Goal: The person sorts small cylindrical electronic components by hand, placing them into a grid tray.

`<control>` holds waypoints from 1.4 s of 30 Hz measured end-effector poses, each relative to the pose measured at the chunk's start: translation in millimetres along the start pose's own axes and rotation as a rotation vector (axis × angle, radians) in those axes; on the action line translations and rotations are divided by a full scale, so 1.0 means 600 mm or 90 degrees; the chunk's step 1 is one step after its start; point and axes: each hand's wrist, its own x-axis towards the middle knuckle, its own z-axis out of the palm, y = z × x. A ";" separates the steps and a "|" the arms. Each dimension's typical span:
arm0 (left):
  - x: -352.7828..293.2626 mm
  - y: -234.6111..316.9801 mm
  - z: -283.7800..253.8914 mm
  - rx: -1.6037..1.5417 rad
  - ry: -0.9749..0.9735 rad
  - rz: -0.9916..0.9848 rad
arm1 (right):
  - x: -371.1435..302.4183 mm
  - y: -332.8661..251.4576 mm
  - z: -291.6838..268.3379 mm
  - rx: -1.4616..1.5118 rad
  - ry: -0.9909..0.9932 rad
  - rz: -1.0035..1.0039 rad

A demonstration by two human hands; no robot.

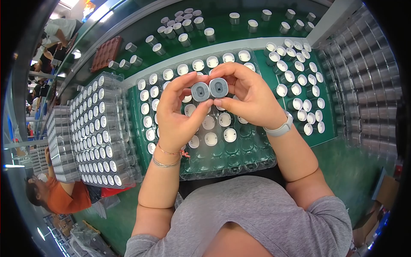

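Note:
Side by side above the tray, two grey cylindrical parts are held with their dark, recessed ends facing me. My left hand (179, 112) pinches the left grey cylinder (200, 91) between thumb and fingers. The right grey cylinder (218, 88) is gripped the same way by my right hand (246, 95). The two cylinders touch or nearly touch at their edges. Below them lies a clear plastic tray (201, 169) with rows of white-topped cylinders (210, 138); its near right pockets hold none. My hands hide part of the tray's middle.
Loose white-topped cylinders (289, 76) stand on the green surface at right, and more sit on the conveyor (231, 36) at the back. Filled trays (96, 132) are stacked at left, clear trays (359, 81) at right. A brown rack (106, 53) lies back left; a person in orange (68, 197) is beyond the stacks.

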 end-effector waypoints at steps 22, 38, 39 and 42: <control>0.003 0.003 0.004 -0.004 0.002 -0.035 | 0.002 0.006 -0.003 -0.018 0.014 0.005; 0.003 0.009 -0.004 -0.039 -0.013 -0.035 | 0.004 0.011 -0.003 -0.021 0.022 -0.023; 0.003 0.011 0.001 -0.047 0.006 -0.034 | 0.004 0.015 -0.004 -0.025 0.036 -0.020; 0.004 0.010 0.001 -0.122 0.050 -0.086 | 0.008 0.011 -0.002 0.000 0.076 0.024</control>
